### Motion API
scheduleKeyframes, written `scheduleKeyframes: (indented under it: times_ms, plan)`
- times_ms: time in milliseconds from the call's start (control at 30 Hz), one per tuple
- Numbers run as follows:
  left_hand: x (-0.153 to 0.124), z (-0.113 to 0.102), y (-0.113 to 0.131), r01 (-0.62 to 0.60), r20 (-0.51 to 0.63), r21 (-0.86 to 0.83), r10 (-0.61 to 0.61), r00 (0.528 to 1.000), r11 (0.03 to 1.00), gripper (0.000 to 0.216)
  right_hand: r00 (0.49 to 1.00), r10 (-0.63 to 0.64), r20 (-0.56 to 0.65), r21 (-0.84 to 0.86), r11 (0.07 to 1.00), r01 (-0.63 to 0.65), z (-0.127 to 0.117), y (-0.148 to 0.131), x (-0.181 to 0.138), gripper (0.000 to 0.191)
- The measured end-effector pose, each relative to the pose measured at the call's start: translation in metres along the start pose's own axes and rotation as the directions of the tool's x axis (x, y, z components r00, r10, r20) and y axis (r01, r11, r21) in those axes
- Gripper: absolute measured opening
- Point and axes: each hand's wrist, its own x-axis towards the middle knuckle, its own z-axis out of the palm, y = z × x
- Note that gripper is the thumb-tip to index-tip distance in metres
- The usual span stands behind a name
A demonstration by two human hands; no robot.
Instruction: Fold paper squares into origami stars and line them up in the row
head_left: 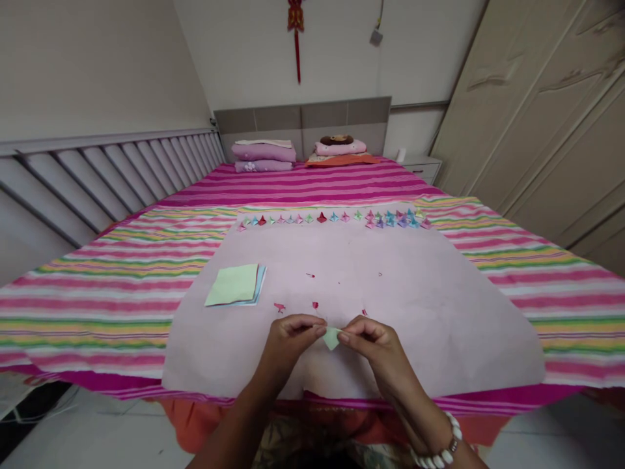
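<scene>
A small piece of folded pale green paper [331,339] hangs between my two hands, its point turned down. My left hand [295,332] pinches its left corner between thumb and fingers. On the other side, my right hand [370,337] grips the right corner the same way; a white beaded bracelet [442,453] circles that wrist. Both hands are just above a pale sheet [234,352] spread on the bed. Left of them lies a stack of square paper [233,284], green on top with blue beneath. Small red marks [279,307] show on the sheet beyond my hands.
Along the sheet's far edge stands a row of small folded paper pieces [321,217] in several colours, bunched at the right. Striped cloth [97,286] covers the bed around it. Folded bedding [263,153] sits by the headboard, a railing [122,163] runs left, and a wardrobe [551,111] stands right.
</scene>
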Motion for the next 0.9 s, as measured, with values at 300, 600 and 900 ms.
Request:
scheduleKeyframes:
  times_ms: [300, 600, 900]
  plan:
    - [-0.003, 0.012, -0.014, 0.094, 0.114, -0.044, -0.088, 0.990, 0.995, 0.020, 0.997, -0.050, -0.054, 0.007, 0.999, 0.051, 0.003, 0.006, 0.001, 0.017]
    - [-0.004, 0.004, -0.001, -0.020, 0.286, 0.083, -0.005, 0.958, 0.996, 0.019, 0.992, 0.070, 0.108, 0.065, 0.995, -0.077, 0.005, -0.008, -0.002, 0.029]
    - [-0.003, -0.001, -0.002, 0.057, 0.358, 0.066, -0.077, 0.930, 0.996, 0.020, 0.963, 0.158, 0.217, 0.147, 0.970, -0.192, 0.003, -0.007, -0.001, 0.026]
